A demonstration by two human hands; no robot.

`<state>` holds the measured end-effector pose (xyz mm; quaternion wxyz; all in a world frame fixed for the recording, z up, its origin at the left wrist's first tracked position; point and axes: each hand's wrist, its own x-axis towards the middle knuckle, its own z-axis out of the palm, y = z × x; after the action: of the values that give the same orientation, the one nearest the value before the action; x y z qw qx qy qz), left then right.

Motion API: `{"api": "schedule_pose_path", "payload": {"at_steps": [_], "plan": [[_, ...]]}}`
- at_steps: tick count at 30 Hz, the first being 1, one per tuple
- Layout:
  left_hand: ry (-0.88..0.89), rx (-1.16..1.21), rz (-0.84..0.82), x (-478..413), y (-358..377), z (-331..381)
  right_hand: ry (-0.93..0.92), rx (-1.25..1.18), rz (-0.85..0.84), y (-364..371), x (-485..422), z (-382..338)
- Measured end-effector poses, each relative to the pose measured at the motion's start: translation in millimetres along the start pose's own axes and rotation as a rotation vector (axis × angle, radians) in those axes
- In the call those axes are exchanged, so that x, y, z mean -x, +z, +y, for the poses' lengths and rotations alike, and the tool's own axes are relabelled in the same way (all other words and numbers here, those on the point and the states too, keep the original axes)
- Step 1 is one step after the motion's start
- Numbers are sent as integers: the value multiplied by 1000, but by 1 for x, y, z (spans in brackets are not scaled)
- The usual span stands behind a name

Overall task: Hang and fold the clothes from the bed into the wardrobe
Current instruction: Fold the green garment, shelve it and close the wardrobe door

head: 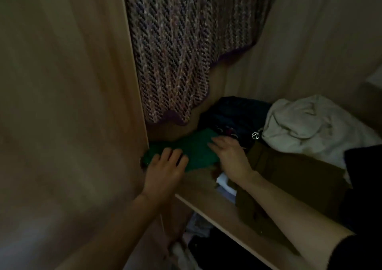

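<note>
A folded green garment [196,147] lies on the wardrobe shelf [208,199], at its left end against the side panel. My left hand [165,170] rests flat on the garment's near left part with straight fingers. My right hand [229,156] lies flat on its right edge, fingers pointing left. Neither hand curls round the cloth. Above the shelf hangs a knitted multicoloured garment [186,46].
On the same shelf lie a dark blue garment [233,112] at the back, an olive-brown one [289,170] in front and a crumpled white one [310,123] at right. The wardrobe's wooden side panel [68,104] fills the left. More clothes show dimly on the lower shelf [206,240].
</note>
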<state>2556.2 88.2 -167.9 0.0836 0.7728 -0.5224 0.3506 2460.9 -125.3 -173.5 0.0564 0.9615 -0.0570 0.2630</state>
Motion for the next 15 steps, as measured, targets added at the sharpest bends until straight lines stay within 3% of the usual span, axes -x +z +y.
{"api": "schedule_pose_path", "payload": {"at_steps": [2, 4, 9, 15], "plan": [[26, 16, -126, 29, 20, 21, -154, 84, -375, 21, 22, 1], [-5, 82, -281, 54, 38, 38, -167, 114, -655, 36, 40, 3], [-134, 190, -344, 83, 63, 54, -194, 73, -647, 48, 51, -8], [-199, 177, -433, 72, 67, 55, -74, 163, -665, 69, 45, -21]]}}
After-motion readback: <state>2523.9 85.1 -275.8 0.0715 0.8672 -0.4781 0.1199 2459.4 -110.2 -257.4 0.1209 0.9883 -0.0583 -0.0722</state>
